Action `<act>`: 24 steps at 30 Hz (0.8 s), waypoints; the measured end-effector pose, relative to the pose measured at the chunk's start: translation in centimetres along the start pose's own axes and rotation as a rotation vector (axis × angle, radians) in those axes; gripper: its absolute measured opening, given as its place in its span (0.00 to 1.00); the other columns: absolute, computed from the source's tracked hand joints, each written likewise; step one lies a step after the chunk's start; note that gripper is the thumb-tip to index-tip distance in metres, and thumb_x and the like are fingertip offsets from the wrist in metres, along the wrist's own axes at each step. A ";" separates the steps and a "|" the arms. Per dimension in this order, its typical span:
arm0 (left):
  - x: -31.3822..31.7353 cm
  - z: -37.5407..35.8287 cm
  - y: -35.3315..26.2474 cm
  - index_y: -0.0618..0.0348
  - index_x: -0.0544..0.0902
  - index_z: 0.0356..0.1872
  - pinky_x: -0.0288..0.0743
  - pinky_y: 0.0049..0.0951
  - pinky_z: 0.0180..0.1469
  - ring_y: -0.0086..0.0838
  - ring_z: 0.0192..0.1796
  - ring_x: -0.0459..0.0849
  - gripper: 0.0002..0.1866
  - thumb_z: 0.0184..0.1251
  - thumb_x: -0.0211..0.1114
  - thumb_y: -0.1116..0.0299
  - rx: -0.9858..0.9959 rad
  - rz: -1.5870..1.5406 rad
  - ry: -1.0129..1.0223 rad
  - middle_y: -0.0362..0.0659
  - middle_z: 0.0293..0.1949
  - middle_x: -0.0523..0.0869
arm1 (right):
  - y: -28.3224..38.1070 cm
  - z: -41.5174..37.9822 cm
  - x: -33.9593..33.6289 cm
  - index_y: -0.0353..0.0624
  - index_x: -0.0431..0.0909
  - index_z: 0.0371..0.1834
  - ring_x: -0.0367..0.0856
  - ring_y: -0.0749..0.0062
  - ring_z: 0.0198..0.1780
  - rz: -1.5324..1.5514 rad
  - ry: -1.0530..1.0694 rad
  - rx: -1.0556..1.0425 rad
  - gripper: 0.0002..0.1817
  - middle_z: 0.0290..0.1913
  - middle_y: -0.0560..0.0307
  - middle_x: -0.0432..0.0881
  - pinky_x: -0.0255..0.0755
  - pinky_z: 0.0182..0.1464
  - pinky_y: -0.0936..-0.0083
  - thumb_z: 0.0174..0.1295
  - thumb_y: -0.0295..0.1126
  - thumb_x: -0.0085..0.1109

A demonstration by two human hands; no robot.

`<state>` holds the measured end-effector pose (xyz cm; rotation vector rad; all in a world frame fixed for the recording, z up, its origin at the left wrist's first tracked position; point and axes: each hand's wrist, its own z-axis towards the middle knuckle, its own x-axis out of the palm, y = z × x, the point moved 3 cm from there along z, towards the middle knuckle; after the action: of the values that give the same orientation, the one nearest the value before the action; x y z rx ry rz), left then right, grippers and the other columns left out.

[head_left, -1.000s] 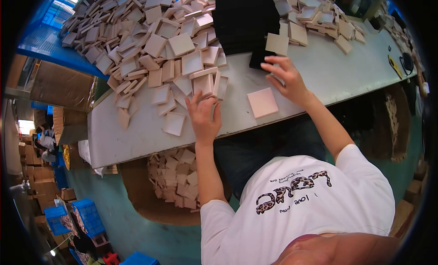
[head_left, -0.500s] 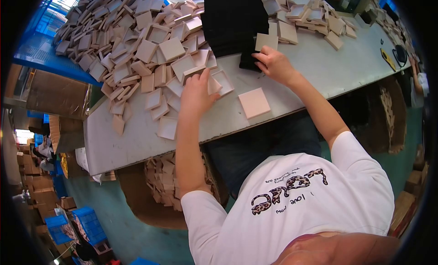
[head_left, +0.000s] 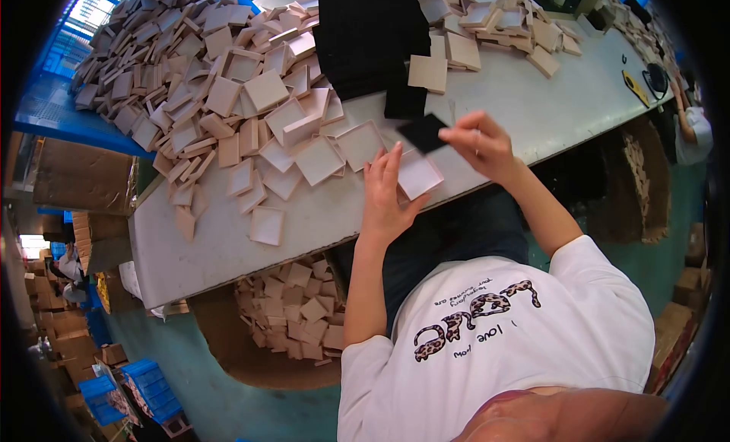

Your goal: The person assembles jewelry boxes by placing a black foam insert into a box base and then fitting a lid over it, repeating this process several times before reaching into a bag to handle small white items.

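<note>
My left hand (head_left: 388, 195) has its fingers and thumb around the left corner of a shallow square box (head_left: 423, 177), which lies open side up near the table's front edge. A thin black square sheet (head_left: 422, 133), slightly blurred, is pinched in my right hand (head_left: 487, 147) above that box's far edge. Beyond it lie a small black stack (head_left: 405, 103) and a large black stack (head_left: 372, 42). A pale square piece (head_left: 427, 74) rests beside them. Another open box (head_left: 360, 145) sits just past my left fingertips.
A big heap of pale square boxes (head_left: 220, 92) covers the table's left side, with more at the back right (head_left: 487, 23). A yellow-handled tool (head_left: 635, 88) lies at the far right. Below the table stands a cardboard carton (head_left: 228, 351) holding similar pieces.
My left hand has moved right, from the heap to the box near the edge. My right hand has come toward me from the black stack, now with a black sheet.
</note>
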<state>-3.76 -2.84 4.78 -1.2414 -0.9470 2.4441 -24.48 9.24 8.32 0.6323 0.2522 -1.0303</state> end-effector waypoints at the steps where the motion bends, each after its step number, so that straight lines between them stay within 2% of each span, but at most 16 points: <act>1: 0.3 -0.2 0.4 0.57 0.61 0.85 0.69 0.50 0.77 0.55 0.75 0.73 0.57 0.53 0.84 0.75 -0.024 -0.034 -0.016 0.55 0.73 0.77 | 0.8 -0.8 0.1 0.47 0.91 0.57 0.84 0.64 0.38 0.036 0.075 -0.071 0.23 0.41 0.56 0.81 0.79 0.37 0.70 0.58 0.17 0.75; 3: 0.7 -0.6 0.9 0.56 0.57 0.88 0.69 0.48 0.77 0.55 0.75 0.74 0.62 0.51 0.86 0.76 -0.071 -0.098 -0.044 0.55 0.72 0.78 | 1.8 -2.1 0.4 0.46 0.91 0.53 0.85 0.61 0.39 0.093 0.244 -0.125 0.20 0.41 0.57 0.81 0.81 0.38 0.68 0.56 0.19 0.74; 4: 0.8 -0.6 1.1 0.55 0.50 0.89 0.70 0.48 0.76 0.54 0.74 0.74 0.68 0.48 0.89 0.74 -0.068 -0.081 -0.040 0.55 0.70 0.80 | 1.8 -2.6 0.7 0.47 0.91 0.52 0.86 0.61 0.39 0.077 0.278 -0.139 0.20 0.40 0.58 0.81 0.81 0.39 0.68 0.55 0.19 0.74; 8: 1.3 -0.7 0.7 0.56 0.49 0.89 0.72 0.49 0.74 0.54 0.73 0.75 0.71 0.46 0.90 0.71 -0.094 -0.137 -0.034 0.55 0.68 0.81 | 1.7 -3.1 2.2 0.48 0.90 0.51 0.85 0.62 0.43 -0.034 0.322 -0.123 0.20 0.39 0.59 0.81 0.80 0.43 0.67 0.53 0.22 0.74; 11: 1.5 -0.7 0.7 0.57 0.49 0.89 0.72 0.49 0.74 0.54 0.72 0.75 0.71 0.46 0.91 0.69 -0.074 -0.094 -0.040 0.54 0.67 0.82 | 2.0 -2.4 2.5 0.48 0.91 0.49 0.85 0.61 0.48 -0.080 0.370 -0.040 0.16 0.40 0.61 0.82 0.78 0.49 0.61 0.57 0.26 0.76; 14: 1.4 -0.8 0.7 0.58 0.50 0.88 0.69 0.49 0.75 0.54 0.72 0.74 0.70 0.47 0.91 0.67 -0.086 -0.061 -0.041 0.53 0.67 0.82 | 1.4 -1.4 2.6 0.49 0.92 0.50 0.83 0.60 0.53 -0.049 0.498 -0.063 0.15 0.43 0.62 0.84 0.77 0.58 0.59 0.59 0.31 0.77; 17: 1.5 -1.0 0.2 0.57 0.54 0.87 0.64 0.52 0.76 0.52 0.72 0.73 0.66 0.49 0.90 0.63 -0.080 0.010 -0.012 0.52 0.66 0.83 | -0.6 -0.3 1.3 0.49 0.93 0.52 0.82 0.60 0.58 0.227 0.547 0.066 0.15 0.48 0.61 0.87 0.75 0.65 0.59 0.63 0.38 0.76; 18: 1.6 -1.4 -0.2 0.56 0.56 0.87 0.63 0.52 0.77 0.52 0.72 0.73 0.64 0.50 0.90 0.62 -0.065 0.054 0.010 0.52 0.66 0.83 | -3.7 -1.1 1.1 0.48 0.93 0.54 0.81 0.57 0.62 0.361 0.501 0.291 0.15 0.54 0.58 0.88 0.73 0.70 0.60 0.67 0.39 0.74; 19: 1.7 -1.8 -0.5 0.55 0.58 0.86 0.61 0.53 0.77 0.51 0.73 0.72 0.63 0.51 0.89 0.60 -0.051 0.097 0.032 0.51 0.66 0.83 | -6.3 -0.5 0.4 0.48 0.91 0.56 0.80 0.55 0.65 0.326 0.357 0.469 0.16 0.58 0.57 0.86 0.72 0.71 0.60 0.68 0.39 0.72; 20: 2.1 -2.1 -0.7 0.55 0.67 0.82 0.59 0.55 0.78 0.50 0.73 0.72 0.55 0.52 0.88 0.57 -0.078 0.050 0.052 0.50 0.67 0.82 | -9.2 0.0 -0.4 0.47 0.89 0.59 0.79 0.53 0.67 0.289 0.208 0.643 0.17 0.61 0.55 0.85 0.71 0.73 0.60 0.69 0.39 0.71; 22: 1.9 -1.8 -1.2 0.55 0.72 0.80 0.62 0.53 0.76 0.51 0.71 0.73 0.52 0.52 0.88 0.57 -0.024 0.104 0.043 0.50 0.66 0.82 | -16.0 0.8 -1.4 0.43 0.83 0.58 0.78 0.52 0.69 -0.232 0.063 0.493 0.25 0.66 0.51 0.82 0.72 0.72 0.60 0.65 0.45 0.75; 24: 2.0 -1.8 -1.2 0.55 0.75 0.78 0.66 0.52 0.74 0.52 0.70 0.75 0.49 0.53 0.88 0.56 -0.031 0.065 0.041 0.51 0.65 0.82 | -23.0 0.0 -1.2 0.43 0.79 0.56 0.78 0.50 0.68 -0.504 0.111 0.388 0.28 0.66 0.47 0.80 0.73 0.70 0.59 0.59 0.47 0.77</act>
<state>-3.66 -0.19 3.48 -1.3483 -0.9518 2.4514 -44.81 1.87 0.44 1.0091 0.3214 -1.5511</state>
